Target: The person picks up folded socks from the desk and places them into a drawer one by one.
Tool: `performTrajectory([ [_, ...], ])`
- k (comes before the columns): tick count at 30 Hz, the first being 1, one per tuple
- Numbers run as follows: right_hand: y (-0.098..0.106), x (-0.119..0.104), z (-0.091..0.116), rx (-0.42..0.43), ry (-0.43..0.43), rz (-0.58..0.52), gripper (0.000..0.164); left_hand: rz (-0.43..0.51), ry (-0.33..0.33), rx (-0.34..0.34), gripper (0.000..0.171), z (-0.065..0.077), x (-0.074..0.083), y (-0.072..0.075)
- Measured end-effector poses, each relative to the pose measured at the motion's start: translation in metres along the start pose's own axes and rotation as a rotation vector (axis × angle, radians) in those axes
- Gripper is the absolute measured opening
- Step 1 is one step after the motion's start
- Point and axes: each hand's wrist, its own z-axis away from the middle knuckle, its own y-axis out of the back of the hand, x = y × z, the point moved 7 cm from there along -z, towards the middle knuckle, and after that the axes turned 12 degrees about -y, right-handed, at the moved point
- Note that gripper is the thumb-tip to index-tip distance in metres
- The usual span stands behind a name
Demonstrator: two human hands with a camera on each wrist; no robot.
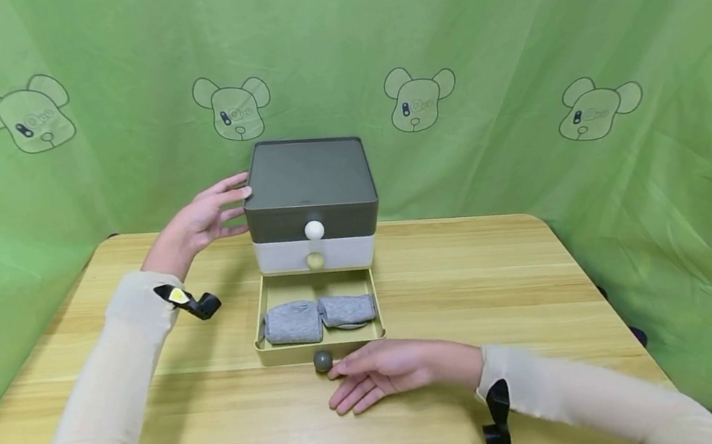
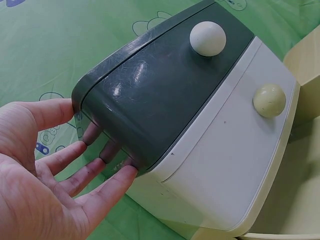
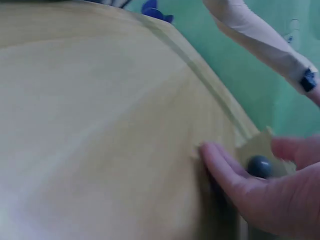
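A small stacked drawer unit [image 1: 309,175] has a dark grey top tier, a white middle one and a yellow-green bottom drawer [image 1: 266,356], which is pulled out. Two rolled grey cloth bundles [image 1: 293,323] lie side by side inside that drawer. My left hand [image 1: 210,217] rests its extended fingertips against the dark tier's left side, as the left wrist view also shows. Just right of the bottom drawer's dark round knob [image 1: 323,361] is my right hand [image 1: 386,374], its fingers loosely extended and the thumb close beside the knob.
The unit stands on a wood-grain table [image 1: 472,282] near its back edge. A white knob [image 1: 314,230] and a yellow knob [image 1: 315,261] stick out from the upper drawers. Behind hangs a green curtain [image 1: 317,32] printed with bear heads.
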Motion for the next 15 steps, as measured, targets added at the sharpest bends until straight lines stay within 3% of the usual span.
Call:
performTrajectory([
  [6,-0.001,0.008,-0.014,0.048,0.079,-0.157,0.044,-0.003,0.003,0.001,0.067,0.001,-0.001,0.0],
  [15,0.003,0.005,-0.022,0.132,0.131,-0.237,0.042,-0.003,0.0,-0.001,0.067,0.001,0.0,0.0],
])
